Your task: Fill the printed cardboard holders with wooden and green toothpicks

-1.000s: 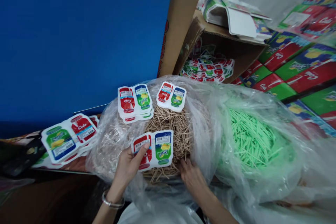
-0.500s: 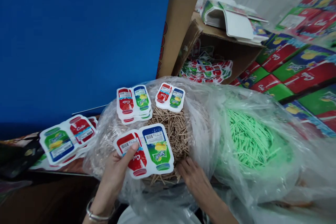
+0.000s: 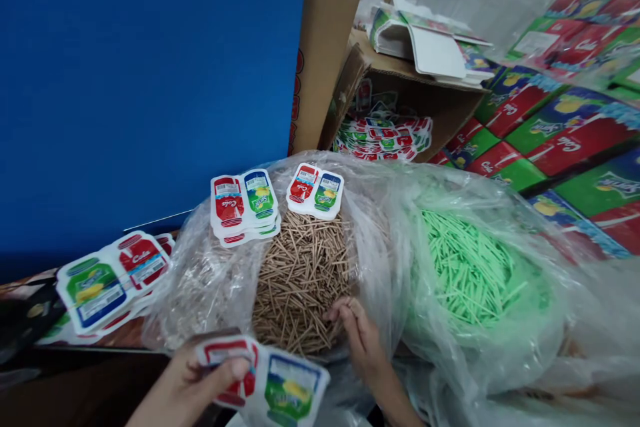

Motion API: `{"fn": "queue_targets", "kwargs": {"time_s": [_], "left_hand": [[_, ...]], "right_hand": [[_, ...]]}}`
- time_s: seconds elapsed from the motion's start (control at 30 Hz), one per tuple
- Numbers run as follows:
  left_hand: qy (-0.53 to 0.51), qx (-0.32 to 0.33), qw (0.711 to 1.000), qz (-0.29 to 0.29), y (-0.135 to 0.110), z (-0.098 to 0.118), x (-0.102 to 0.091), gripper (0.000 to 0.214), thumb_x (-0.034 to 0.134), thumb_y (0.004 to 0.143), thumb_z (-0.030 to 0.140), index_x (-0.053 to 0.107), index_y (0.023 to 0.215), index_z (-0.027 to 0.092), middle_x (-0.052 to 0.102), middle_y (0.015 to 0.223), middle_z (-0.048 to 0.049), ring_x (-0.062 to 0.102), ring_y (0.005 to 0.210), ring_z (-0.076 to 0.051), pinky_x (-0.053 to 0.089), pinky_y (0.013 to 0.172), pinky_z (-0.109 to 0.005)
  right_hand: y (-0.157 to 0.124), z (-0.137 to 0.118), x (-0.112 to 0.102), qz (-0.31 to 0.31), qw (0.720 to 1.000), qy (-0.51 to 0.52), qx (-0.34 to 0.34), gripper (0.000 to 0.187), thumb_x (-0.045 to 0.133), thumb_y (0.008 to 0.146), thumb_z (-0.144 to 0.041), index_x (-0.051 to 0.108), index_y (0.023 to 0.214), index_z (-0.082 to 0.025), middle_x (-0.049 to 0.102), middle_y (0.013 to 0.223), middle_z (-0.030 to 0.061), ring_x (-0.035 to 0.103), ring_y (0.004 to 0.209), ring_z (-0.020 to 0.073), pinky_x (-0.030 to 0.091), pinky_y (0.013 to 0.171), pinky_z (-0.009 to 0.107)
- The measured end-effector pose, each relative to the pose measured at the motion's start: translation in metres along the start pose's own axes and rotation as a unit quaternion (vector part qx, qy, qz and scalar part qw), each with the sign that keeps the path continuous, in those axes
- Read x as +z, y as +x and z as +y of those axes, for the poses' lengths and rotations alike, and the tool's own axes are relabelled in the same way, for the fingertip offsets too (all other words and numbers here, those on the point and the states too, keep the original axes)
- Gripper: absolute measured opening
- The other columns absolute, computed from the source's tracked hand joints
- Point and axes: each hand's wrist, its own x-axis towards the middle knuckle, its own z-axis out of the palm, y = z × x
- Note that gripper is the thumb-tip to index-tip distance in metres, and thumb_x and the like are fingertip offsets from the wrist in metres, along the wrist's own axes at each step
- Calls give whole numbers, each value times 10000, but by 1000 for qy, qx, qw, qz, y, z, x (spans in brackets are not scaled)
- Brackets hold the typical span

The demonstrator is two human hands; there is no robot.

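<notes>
My left hand (image 3: 205, 380) grips a jar-shaped card (image 3: 290, 390) printed with a red cola jar and a green-and-blue lemon drink jar, its thumb on the red half. The card is tilted at the bottom of the view. My right hand (image 3: 357, 330) has its fingers curled together at the right edge of a heap of short brown sticks (image 3: 300, 280) in a clear plastic bag. Whatever those fingers hold, if anything, is too small to make out. Similar cards lie in a stack (image 3: 244, 203) and a smaller pile (image 3: 315, 191) behind the sticks.
More cards (image 3: 115, 280) lie at the left by a dark tool (image 3: 33, 310). Light green sticks (image 3: 470, 267) fill a bag to the right. Behind stand a carton of cards (image 3: 345, 90), a blue panel (image 3: 150, 80) and stacked printed boxes (image 3: 575, 133).
My left hand has drawn the card down towards me and tilted it, uncovering more brown sticks. My right hand's fingers have come up and curled together.
</notes>
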Motion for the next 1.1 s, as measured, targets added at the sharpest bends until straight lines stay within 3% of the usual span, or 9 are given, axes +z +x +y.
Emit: {"fn": "queue_targets", "kwargs": {"time_s": [0.07, 0.13, 0.2, 0.27, 0.43, 0.53, 0.83, 0.93, 1.1], "left_hand": [[153, 67, 976, -142, 4, 4, 15, 282, 588, 791, 397, 709, 616, 212, 674, 589, -22, 602, 547, -167, 457, 521, -230], [264, 117, 929, -233, 12, 7, 35, 291, 526, 848, 348, 692, 654, 207, 655, 614, -14, 581, 589, -150, 418, 561, -217], [304, 139, 902, -273, 21, 6, 52, 289, 505, 868, 321, 677, 669, 201, 643, 608, -2, 575, 603, -136, 401, 583, -205], [313, 155, 894, -279, 28, 2, 65, 281, 518, 862, 316, 666, 655, 197, 627, 581, 13, 565, 593, -129, 397, 604, -203], [269, 87, 923, -260, 37, -12, 71, 325, 497, 855, 321, 577, 581, 165, 483, 499, 56, 472, 431, -86, 360, 463, -174], [233, 38, 935, -264, 40, -17, 66, 369, 458, 865, 322, 486, 531, 169, 405, 475, 69, 418, 388, -71, 309, 405, -163], [222, 54, 939, -257, 48, -17, 60, 410, 463, 864, 416, 484, 546, 157, 394, 571, 58, 381, 540, -93, 293, 508, -177], [229, 67, 936, -258, 49, -17, 62, 399, 458, 872, 398, 492, 555, 157, 405, 588, 57, 393, 557, -94, 296, 529, -173], [252, 63, 932, -253, 50, -17, 63, 394, 451, 868, 409, 518, 573, 158, 444, 602, 44, 413, 576, -106, 313, 542, -181]], "right_hand": [[7, -9, 10, 68, 965, 210, 144, 224, 454, 879, -386, 556, 803, -201, 622, 698, -3, 633, 693, 154, 511, 689, 301], [15, -17, 19, 103, 874, 397, 259, 253, 650, 737, -431, 579, 798, -195, 637, 678, -17, 645, 674, 157, 521, 690, 315], [20, -23, 26, 94, 803, 494, 320, 325, 771, 611, -389, 602, 793, -180, 656, 663, -18, 654, 656, 155, 523, 679, 312], [21, -27, 30, 67, 776, 526, 341, 385, 820, 543, -370, 617, 802, -170, 662, 620, -18, 655, 607, 152, 517, 630, 294], [12, -29, 37, 33, 795, 517, 314, 473, 801, 586, -399, 628, 970, -183, 648, 589, -33, 638, 568, 134, 466, 574, 244], [9, -24, 40, 14, 814, 508, 281, 361, 783, 619, -400, 662, 868, -169, 628, 599, -26, 613, 569, 118, 443, 563, 228], [16, -16, 43, 68, 797, 498, 335, 375, 776, 585, -466, 651, 782, -172, 595, 564, -32, 518, 472, 84, 379, 463, 193], [11, -9, 45, 46, 810, 470, 349, 449, 773, 574, -489, 666, 856, -158, 622, 618, -3, 556, 514, 107, 398, 490, 211], [4, 2, 50, 32, 851, 440, 286, 403, 709, 652, -522, 640, 856, -182, 552, 607, -35, 513, 517, 93, 403, 530, 221]]}}
